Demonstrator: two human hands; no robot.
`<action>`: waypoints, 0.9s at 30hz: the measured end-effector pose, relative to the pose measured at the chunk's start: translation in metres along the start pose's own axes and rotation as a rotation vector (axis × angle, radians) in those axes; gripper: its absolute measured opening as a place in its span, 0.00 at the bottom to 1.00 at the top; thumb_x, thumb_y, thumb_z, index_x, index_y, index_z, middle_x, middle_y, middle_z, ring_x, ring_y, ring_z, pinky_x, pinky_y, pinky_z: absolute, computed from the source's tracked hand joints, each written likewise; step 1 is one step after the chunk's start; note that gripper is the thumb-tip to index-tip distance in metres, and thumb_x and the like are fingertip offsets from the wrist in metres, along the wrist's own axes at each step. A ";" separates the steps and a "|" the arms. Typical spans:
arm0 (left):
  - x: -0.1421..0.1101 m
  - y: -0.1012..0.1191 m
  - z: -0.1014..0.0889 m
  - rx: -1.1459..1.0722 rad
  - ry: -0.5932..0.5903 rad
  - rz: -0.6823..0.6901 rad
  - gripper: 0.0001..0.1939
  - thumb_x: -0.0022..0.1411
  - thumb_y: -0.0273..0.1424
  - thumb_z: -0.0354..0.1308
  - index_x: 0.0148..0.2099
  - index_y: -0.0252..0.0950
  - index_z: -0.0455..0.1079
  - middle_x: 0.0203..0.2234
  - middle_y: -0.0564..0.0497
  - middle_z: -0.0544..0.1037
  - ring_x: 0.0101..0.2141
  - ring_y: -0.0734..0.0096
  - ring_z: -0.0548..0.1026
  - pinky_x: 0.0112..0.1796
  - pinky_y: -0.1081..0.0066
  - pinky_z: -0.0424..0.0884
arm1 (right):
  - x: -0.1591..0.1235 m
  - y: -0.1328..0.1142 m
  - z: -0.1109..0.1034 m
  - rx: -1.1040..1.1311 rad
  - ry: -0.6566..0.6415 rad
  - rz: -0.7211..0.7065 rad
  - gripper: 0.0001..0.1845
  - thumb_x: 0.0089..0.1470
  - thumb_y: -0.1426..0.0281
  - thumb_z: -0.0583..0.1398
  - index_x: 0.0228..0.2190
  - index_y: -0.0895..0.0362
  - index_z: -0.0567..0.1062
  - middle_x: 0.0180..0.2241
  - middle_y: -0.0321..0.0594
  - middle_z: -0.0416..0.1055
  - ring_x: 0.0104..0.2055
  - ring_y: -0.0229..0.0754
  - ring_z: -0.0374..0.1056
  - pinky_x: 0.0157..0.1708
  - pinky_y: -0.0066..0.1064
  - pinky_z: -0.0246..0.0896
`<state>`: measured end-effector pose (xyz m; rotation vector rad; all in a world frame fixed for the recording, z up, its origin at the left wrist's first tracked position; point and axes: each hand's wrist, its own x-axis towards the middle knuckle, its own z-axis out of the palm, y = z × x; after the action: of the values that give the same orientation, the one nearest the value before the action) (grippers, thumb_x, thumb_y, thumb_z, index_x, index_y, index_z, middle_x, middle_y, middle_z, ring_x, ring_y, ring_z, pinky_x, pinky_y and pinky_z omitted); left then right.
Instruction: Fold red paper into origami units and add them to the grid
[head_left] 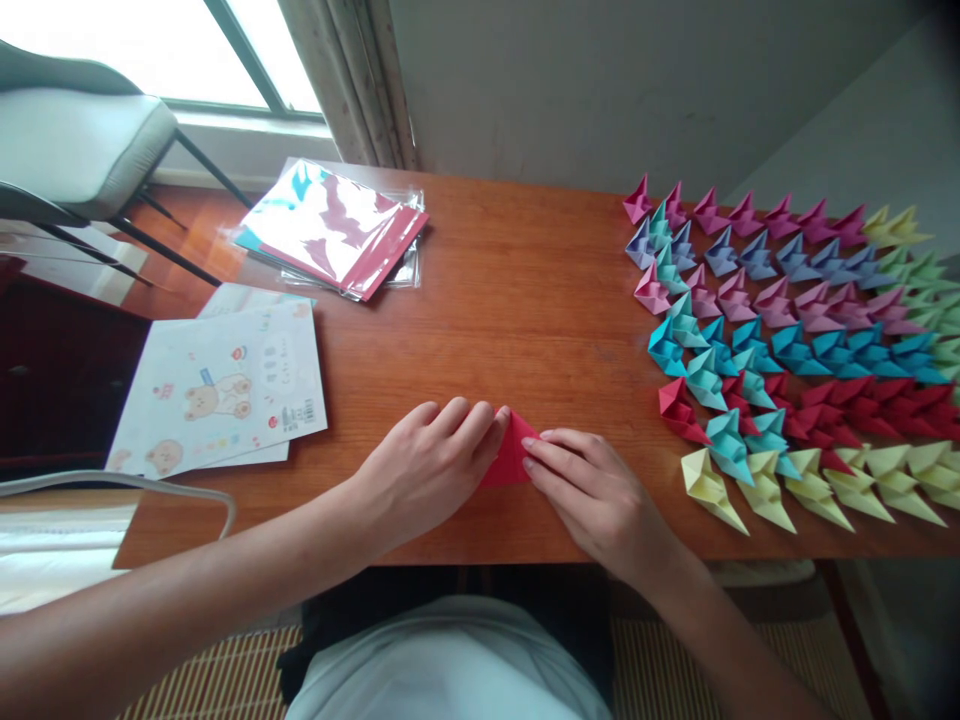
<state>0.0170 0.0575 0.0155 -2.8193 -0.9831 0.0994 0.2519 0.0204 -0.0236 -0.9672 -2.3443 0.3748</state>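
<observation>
A folded piece of red origami paper lies on the wooden table near its front edge, tapering to a point at the top. My left hand is closed with curled fingers at the paper's upper left edge, the fingertips pinching close to its tip. From the other side, my right hand grips the right edge, its fingers together and pressed on the paper. The thumbs and the paper's lower folds are partly hidden by the hands.
Rows of folded paper pieces in several colours cover the table's right side. Plastic-wrapped coloured paper lies at the back left, above bear-printed paper packs. A white cable crosses the left edge. A chair stands beyond.
</observation>
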 end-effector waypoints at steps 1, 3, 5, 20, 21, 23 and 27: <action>-0.001 0.001 0.000 -0.001 0.018 0.007 0.18 0.71 0.24 0.48 0.60 0.29 0.68 0.44 0.44 0.76 0.37 0.64 0.73 0.32 0.64 0.68 | 0.000 0.000 0.000 0.001 -0.001 0.003 0.19 0.60 0.82 0.60 0.52 0.60 0.75 0.52 0.47 0.76 0.55 0.51 0.67 0.52 0.47 0.70; -0.003 0.005 0.000 -0.018 0.059 0.034 0.17 0.71 0.24 0.49 0.58 0.31 0.70 0.50 0.43 0.75 0.39 0.65 0.73 0.35 0.65 0.69 | 0.000 0.000 0.000 0.001 -0.002 0.008 0.20 0.60 0.82 0.60 0.53 0.59 0.75 0.52 0.47 0.76 0.55 0.51 0.67 0.52 0.47 0.70; -0.006 0.009 0.001 -0.056 0.075 0.064 0.17 0.71 0.25 0.49 0.58 0.32 0.70 0.57 0.43 0.72 0.42 0.65 0.73 0.38 0.66 0.70 | 0.001 -0.001 0.000 0.000 -0.005 0.008 0.20 0.60 0.81 0.60 0.53 0.60 0.75 0.52 0.47 0.76 0.55 0.51 0.68 0.52 0.47 0.69; -0.006 0.016 0.005 -0.108 0.154 0.038 0.16 0.70 0.26 0.50 0.56 0.34 0.73 0.58 0.44 0.74 0.43 0.63 0.72 0.40 0.65 0.72 | -0.001 0.001 0.000 0.003 -0.023 0.004 0.19 0.59 0.82 0.61 0.52 0.63 0.76 0.53 0.48 0.76 0.56 0.51 0.67 0.53 0.46 0.69; -0.005 0.017 0.006 -0.116 0.172 0.035 0.16 0.71 0.26 0.50 0.55 0.34 0.74 0.56 0.44 0.75 0.43 0.62 0.73 0.42 0.65 0.71 | -0.001 0.001 0.000 0.004 -0.023 0.003 0.19 0.59 0.82 0.61 0.52 0.63 0.76 0.53 0.48 0.76 0.55 0.52 0.67 0.53 0.46 0.69; -0.004 0.018 0.007 -0.136 0.204 0.031 0.16 0.71 0.25 0.49 0.54 0.32 0.75 0.54 0.44 0.77 0.44 0.62 0.73 0.43 0.65 0.72 | -0.001 0.001 0.000 0.004 -0.017 0.001 0.19 0.59 0.82 0.61 0.52 0.61 0.75 0.53 0.48 0.76 0.55 0.51 0.67 0.53 0.47 0.69; -0.004 0.019 0.008 -0.157 0.208 0.018 0.16 0.71 0.25 0.50 0.54 0.30 0.74 0.54 0.44 0.77 0.44 0.62 0.74 0.43 0.65 0.73 | -0.001 0.002 0.000 0.003 -0.011 0.001 0.20 0.61 0.81 0.59 0.54 0.57 0.75 0.53 0.46 0.76 0.56 0.51 0.68 0.52 0.47 0.70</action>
<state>0.0247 0.0412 0.0046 -2.9033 -0.9566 -0.2755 0.2536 0.0208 -0.0249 -0.9669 -2.3529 0.3854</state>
